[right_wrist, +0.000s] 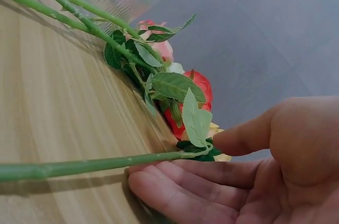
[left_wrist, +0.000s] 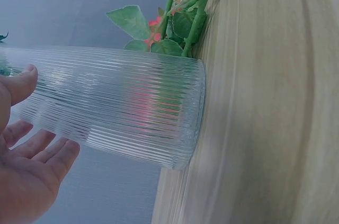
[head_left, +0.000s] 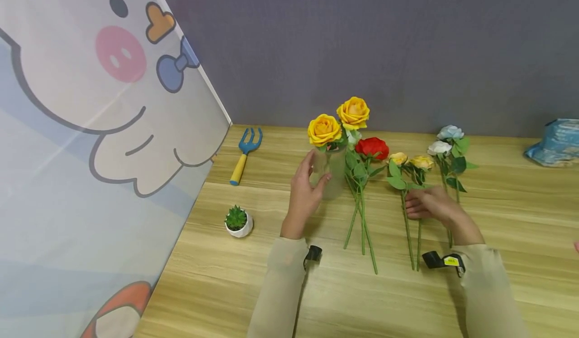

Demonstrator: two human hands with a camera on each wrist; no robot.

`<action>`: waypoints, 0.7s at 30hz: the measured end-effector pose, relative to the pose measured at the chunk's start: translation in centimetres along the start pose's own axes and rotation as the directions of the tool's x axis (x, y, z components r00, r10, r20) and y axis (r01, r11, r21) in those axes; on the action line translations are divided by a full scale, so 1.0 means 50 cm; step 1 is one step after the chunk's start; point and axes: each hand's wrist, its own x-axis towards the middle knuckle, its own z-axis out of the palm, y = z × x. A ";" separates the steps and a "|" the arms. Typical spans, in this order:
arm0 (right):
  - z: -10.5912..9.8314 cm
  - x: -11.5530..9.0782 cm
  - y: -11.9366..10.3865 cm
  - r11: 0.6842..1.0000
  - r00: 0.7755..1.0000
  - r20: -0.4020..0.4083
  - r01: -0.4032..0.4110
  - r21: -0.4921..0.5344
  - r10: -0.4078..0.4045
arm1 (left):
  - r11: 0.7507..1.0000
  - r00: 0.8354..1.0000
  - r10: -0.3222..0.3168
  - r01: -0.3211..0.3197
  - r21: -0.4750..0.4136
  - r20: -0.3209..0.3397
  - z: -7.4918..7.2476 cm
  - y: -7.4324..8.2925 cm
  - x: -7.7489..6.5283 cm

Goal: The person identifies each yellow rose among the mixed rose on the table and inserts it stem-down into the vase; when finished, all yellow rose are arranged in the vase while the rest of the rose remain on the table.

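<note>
My left hand (head_left: 304,197) curves round a ribbed clear glass vase (left_wrist: 122,102), thumb on one side and fingers on the other. Two large yellow roses (head_left: 324,130) stand in the vase. At the yellow flowers to the right is my right hand (head_left: 431,207), its fingers fairly straight beside a green stem (right_wrist: 106,164). In the right wrist view the thumb reaches a leaf (right_wrist: 196,121) at that stem's top, with a gap between thumb and fingers. Between the hands lie a red rose (head_left: 372,148) and several stems (head_left: 363,217).
White and pale blue roses (head_left: 440,148) lie beyond my right hand. A blue packet (head_left: 558,144) rests at the far right. On the left are a small hand fork (head_left: 244,154) and a potted succulent (head_left: 238,222). A grey panel (head_left: 384,51) borders the table's back.
</note>
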 end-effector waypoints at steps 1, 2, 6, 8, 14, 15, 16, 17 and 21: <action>0.000 0.000 0.000 1.000 1.000 0.002 0.001 -0.002 -0.001 | 1.000 1.000 0.001 -0.001 0.000 0.000 0.000 0.000 0.000; 0.001 0.000 0.001 1.000 1.000 0.004 0.001 -0.002 -0.001 | 1.000 1.000 0.002 -0.002 0.000 -0.001 0.000 0.001 -0.001; 0.001 0.000 0.003 1.000 1.000 0.019 0.008 0.006 -0.008 | 1.000 1.000 0.005 -0.005 -0.007 -0.002 -0.001 0.005 -0.001; 0.001 0.000 0.006 1.000 1.000 0.028 0.014 0.009 -0.014 | 1.000 1.000 0.004 -0.004 -0.010 -0.001 -0.001 0.006 -0.001; 0.004 0.004 0.011 1.000 0.999 0.034 0.026 0.012 -0.027 | 1.000 1.000 -0.004 0.004 -0.006 0.002 -0.001 0.001 -0.002; 0.005 0.004 0.011 1.000 0.999 0.035 0.027 0.012 -0.027 | 1.000 1.000 -0.006 0.006 -0.005 0.004 -0.001 0.001 -0.002; 0.005 0.004 0.010 1.000 0.999 0.035 0.027 0.010 -0.028 | 1.000 1.000 -0.008 0.008 -0.006 0.005 -0.001 0.001 -0.002; 0.006 0.004 0.010 1.000 0.999 0.036 0.029 0.005 -0.029 | 1.000 1.000 -0.009 0.010 -0.006 0.006 -0.001 0.001 -0.002; 0.008 0.004 0.010 0.999 0.999 0.031 0.039 -0.007 -0.039 | 1.000 1.000 -0.013 0.013 -0.009 0.011 0.000 0.002 -0.001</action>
